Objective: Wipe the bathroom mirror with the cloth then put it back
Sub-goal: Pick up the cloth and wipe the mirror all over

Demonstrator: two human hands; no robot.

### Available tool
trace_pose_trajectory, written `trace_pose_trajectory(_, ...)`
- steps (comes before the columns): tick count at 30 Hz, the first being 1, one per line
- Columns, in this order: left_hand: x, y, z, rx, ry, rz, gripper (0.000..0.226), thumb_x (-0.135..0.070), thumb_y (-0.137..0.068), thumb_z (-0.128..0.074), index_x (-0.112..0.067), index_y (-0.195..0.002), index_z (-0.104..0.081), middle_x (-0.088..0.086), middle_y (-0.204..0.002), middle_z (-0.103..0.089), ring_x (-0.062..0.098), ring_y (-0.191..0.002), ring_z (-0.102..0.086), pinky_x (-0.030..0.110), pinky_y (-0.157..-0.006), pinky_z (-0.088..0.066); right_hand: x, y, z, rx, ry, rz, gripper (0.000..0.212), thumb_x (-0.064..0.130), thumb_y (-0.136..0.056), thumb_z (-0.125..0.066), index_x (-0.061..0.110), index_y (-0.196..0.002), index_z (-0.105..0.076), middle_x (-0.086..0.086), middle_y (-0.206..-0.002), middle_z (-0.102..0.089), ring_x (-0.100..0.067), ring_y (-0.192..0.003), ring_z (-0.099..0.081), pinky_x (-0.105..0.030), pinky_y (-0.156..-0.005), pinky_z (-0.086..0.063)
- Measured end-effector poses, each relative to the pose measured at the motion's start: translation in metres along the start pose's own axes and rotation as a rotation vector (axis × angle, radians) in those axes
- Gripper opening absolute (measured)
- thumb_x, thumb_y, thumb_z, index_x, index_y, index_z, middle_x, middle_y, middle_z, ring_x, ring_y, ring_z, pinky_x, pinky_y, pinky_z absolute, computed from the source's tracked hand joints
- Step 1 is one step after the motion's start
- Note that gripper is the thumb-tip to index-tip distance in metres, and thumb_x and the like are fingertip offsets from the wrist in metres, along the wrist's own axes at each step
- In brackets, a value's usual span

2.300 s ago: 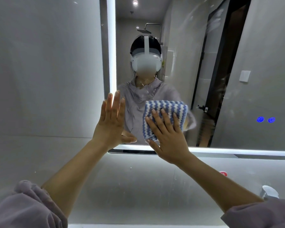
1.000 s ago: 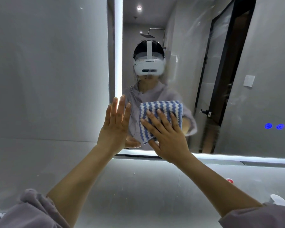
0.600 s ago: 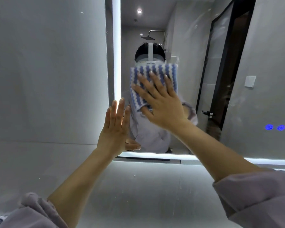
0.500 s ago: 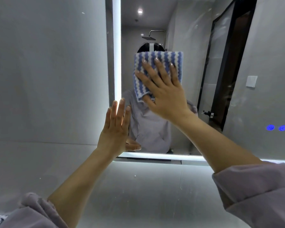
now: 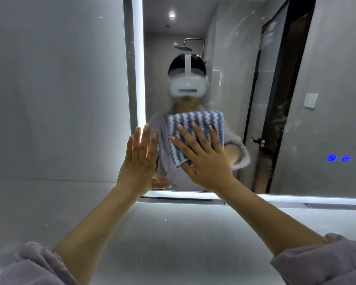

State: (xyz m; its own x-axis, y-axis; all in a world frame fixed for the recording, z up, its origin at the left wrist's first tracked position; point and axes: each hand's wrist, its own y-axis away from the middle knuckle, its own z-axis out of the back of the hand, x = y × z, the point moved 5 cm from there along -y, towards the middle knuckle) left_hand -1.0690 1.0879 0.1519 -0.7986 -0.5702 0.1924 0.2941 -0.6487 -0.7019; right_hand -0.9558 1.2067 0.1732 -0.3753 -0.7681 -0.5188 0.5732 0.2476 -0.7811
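Observation:
The bathroom mirror (image 5: 245,68) fills the wall ahead, with lit strips along its left and bottom edges. A folded blue-and-white striped cloth (image 5: 195,128) lies flat against the lower left part of the glass. My right hand (image 5: 203,159) presses on the cloth with fingers spread. Beside it, my left hand (image 5: 140,159) rests flat on the mirror's lower left corner, fingers together and pointing up, holding nothing. The glass around the cloth looks smeared.
Grey tiled wall (image 5: 53,89) lies left of the mirror and below it. Two blue lit touch buttons (image 5: 338,157) glow at the mirror's lower right. The reflection shows a person wearing a headset, a dark doorway and a shower head.
My right hand swept the cloth up the glass to head height and has come back down to the lower part. My left hand has stayed in place.

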Motion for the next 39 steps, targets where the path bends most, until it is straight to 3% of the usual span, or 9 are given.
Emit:
trace_pose_trajectory(9,-0.002,-0.001,0.002,-0.005,-0.005,0.0,0.135,-0.077,-0.063,-0.061,-0.01,-0.142,0.025,0.018,-0.152,0.021,0.039,-0.141,0.019,0.048,-0.116,0.006,-0.016,-0.003,0.007,0.057,-0.004,0.063,0.054,0.042,-0.099,-0.028,0.027,-0.15,-0.026,0.0,-0.158,-0.021,-0.025,-0.146,-0.013,-0.05,-0.118,-0.009)
trace_pose_trajectory(15,-0.002,0.0,0.002,-0.026,-0.009,-0.007,0.136,-0.085,-0.053,-0.05,-0.005,-0.145,0.012,0.021,-0.151,0.013,0.041,-0.14,0.013,0.049,-0.115,-0.001,-0.082,-0.033,0.03,0.039,0.043,-0.221,0.058,0.05,-0.101,-0.013,0.025,-0.152,-0.013,-0.006,-0.16,-0.018,-0.025,-0.145,0.0,-0.047,-0.117,0.004)
trace_pose_trajectory(18,-0.002,0.0,0.002,-0.02,-0.008,-0.008,0.134,-0.085,-0.054,-0.049,-0.006,-0.145,0.011,0.021,-0.152,0.013,0.04,-0.14,0.014,0.049,-0.115,-0.001,-0.102,-0.037,0.038,-0.028,-0.01,-0.366,0.058,0.048,-0.101,-0.021,0.023,-0.153,-0.019,-0.006,-0.161,-0.016,-0.031,-0.148,-0.008,-0.05,-0.118,0.001)
trace_pose_trajectory(23,-0.002,-0.001,0.001,-0.016,0.004,-0.001,0.134,-0.083,-0.056,-0.052,-0.008,-0.144,0.015,0.019,-0.152,0.016,0.04,-0.14,0.015,0.05,-0.116,0.0,-0.091,-0.034,0.034,-0.079,-0.014,-0.424,0.057,0.042,-0.101,-0.03,0.021,-0.153,-0.021,-0.009,-0.16,-0.017,-0.034,-0.147,-0.011,-0.053,-0.118,-0.002)
trace_pose_trajectory(28,-0.001,-0.001,0.0,0.007,-0.015,-0.001,0.137,-0.084,-0.054,-0.053,-0.006,-0.144,0.016,0.02,-0.151,0.018,0.04,-0.14,0.019,0.048,-0.116,0.005,-0.06,-0.011,0.016,-0.005,-0.017,-0.297,0.058,0.049,-0.101,-0.02,0.021,-0.152,-0.02,-0.008,-0.16,-0.015,-0.03,-0.147,-0.006,-0.053,-0.118,-0.002)
trace_pose_trajectory(34,-0.001,-0.001,-0.001,0.005,-0.016,-0.002,0.138,-0.084,-0.056,-0.054,-0.006,-0.144,0.019,0.022,-0.152,0.016,0.041,-0.141,0.018,0.05,-0.117,0.002,0.006,0.034,-0.009,0.075,-0.008,0.018,0.058,0.043,-0.098,-0.037,0.025,-0.152,-0.026,-0.002,-0.16,-0.018,-0.027,-0.148,-0.008,-0.052,-0.12,0.0)
trace_pose_trajectory(39,-0.002,-0.001,0.0,-0.008,-0.004,-0.007,0.136,-0.085,-0.058,-0.053,-0.008,-0.142,0.022,0.022,-0.152,0.014,0.042,-0.141,0.014,0.052,-0.117,-0.002,0.008,0.037,-0.01,0.078,-0.008,0.077,0.059,0.041,-0.096,-0.04,0.027,-0.151,-0.026,0.001,-0.159,-0.021,-0.024,-0.148,-0.011,-0.048,-0.12,-0.003)
